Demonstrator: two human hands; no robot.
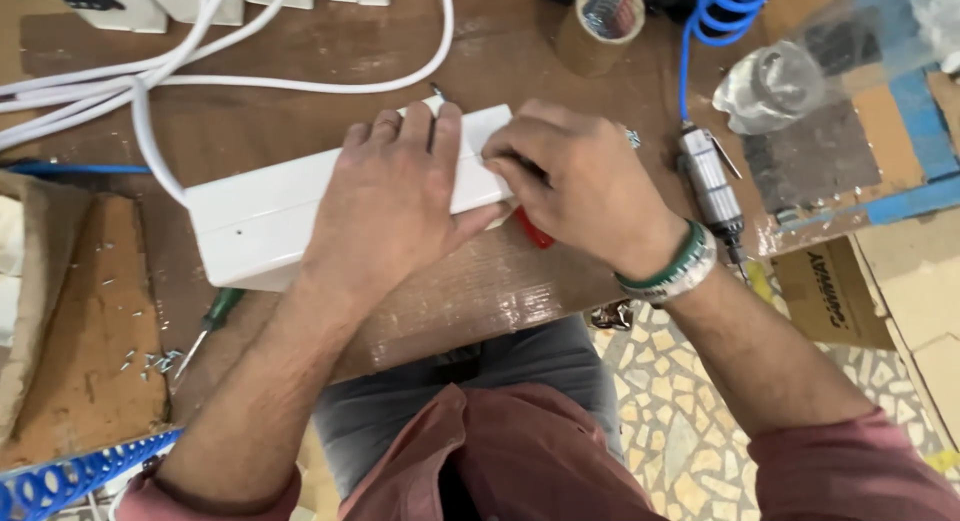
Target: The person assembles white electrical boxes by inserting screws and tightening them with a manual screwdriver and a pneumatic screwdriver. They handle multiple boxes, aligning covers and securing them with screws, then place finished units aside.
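A long white plastic box (260,206) lies on the brown workbench (480,291), with a white cable (160,146) running from its left end. My left hand (395,196) presses flat on the box's right half, fingers spread toward the far edge. At the box's right end my right hand (575,181) is closed around a tool with a red handle (533,231); the tool's tip is hidden under my fingers. A thin dark metal piece (437,91) pokes out past my left fingertips.
A green-handled screwdriver (215,316) and several loose screws (150,361) lie at the left. A pneumatic tool (710,186) on a blue coiled hose (715,21) rests at the right. A tape roll (600,26), white sockets (110,6) and a clear bag (770,86) sit at the back.
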